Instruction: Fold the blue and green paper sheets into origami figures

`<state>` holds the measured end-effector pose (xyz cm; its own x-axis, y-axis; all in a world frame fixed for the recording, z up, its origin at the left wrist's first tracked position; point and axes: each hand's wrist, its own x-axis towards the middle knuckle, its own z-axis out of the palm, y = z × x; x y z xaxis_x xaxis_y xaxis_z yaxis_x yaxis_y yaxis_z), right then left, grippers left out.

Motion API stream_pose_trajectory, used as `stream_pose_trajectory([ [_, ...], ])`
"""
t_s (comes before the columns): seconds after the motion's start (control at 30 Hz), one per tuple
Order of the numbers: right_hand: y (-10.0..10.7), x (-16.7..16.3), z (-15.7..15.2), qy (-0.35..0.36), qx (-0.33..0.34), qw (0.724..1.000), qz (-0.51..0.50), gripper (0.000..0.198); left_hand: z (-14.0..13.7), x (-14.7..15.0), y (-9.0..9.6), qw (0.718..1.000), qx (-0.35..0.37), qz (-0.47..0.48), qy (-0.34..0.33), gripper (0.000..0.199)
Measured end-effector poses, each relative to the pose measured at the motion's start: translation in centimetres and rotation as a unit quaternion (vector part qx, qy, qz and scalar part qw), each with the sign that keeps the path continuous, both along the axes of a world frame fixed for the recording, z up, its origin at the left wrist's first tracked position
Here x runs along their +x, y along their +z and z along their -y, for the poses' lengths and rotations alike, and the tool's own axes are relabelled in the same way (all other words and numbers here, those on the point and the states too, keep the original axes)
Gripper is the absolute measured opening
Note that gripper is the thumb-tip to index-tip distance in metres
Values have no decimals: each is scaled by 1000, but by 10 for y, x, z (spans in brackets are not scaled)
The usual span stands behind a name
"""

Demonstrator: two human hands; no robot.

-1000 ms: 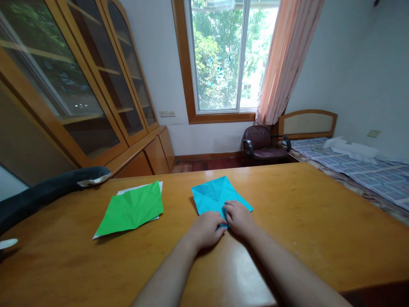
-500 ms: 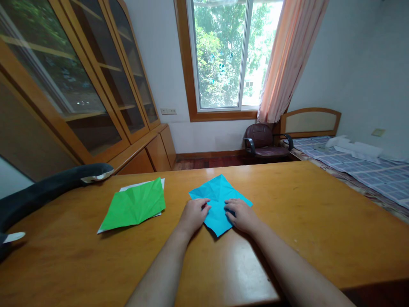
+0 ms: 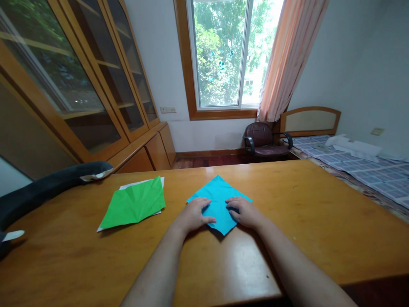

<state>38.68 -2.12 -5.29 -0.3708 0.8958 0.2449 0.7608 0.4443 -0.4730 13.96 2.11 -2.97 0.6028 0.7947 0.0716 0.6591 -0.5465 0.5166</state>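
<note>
A sheet of blue paper point(image 3: 220, 192) with creases lies on the wooden table, one corner pointing away from me and one toward me. My left hand point(image 3: 194, 214) rests on its left side, thumb spread apart from the fingers. On the right side of the sheet, my right hand point(image 3: 243, 212) lies with its fingers stretched over the paper and the thumb a little apart. Both hands touch the sheet, and they cover parts of its edges. Off to the left, creased green paper point(image 3: 136, 202) sits on top of white paper point(image 3: 162, 182).
The wooden table point(image 3: 303, 221) has its far edge beyond the papers. At the left stands a dark curved object point(image 3: 54, 179), perhaps a chair arm. Farther off are a glass-fronted cabinet point(image 3: 128, 140), a brown armchair point(image 3: 263, 140) and a bed point(image 3: 358, 162).
The blue paper has turned slightly and looks flatter. My left thumb has spread away from the fingers onto the sheet. My right hand has shifted little; the green paper stays put.
</note>
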Motion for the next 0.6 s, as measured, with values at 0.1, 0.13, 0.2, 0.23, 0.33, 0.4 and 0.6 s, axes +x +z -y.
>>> stream_pose_trajectory([
  [0.1, 0, 2, 0, -7, -10, 1000, -6, 29, 1, -1, -1, 1000, -23, -10, -16, 94],
  [0.13, 0, 2, 0, -10, -13, 1000, -6, 30, 1, -2, -1, 999, -28, -12, -19, 99],
  [0.2, 0, 3, 0, -14, -17, 1000, -7, 31, 1, -3, -2, 999, -33, -16, -25, 104],
  [0.23, 0, 4, 0, -16, -17, 1000, -8, 32, 1, -3, -3, 999, -32, -17, -29, 104],
  [0.33, 0, 5, -1, -22, -13, 1000, -13, 32, 2, -3, -3, 999, -24, -16, -30, 102],
  [0.4, -1, 6, -1, -33, -7, 999, -17, 29, 2, -3, -3, 1000, -16, -12, -22, 94],
  [0.6, -8, 17, -9, -121, 1, 992, -37, 31, -1, -4, -8, 999, 28, -8, 35, 61],
])
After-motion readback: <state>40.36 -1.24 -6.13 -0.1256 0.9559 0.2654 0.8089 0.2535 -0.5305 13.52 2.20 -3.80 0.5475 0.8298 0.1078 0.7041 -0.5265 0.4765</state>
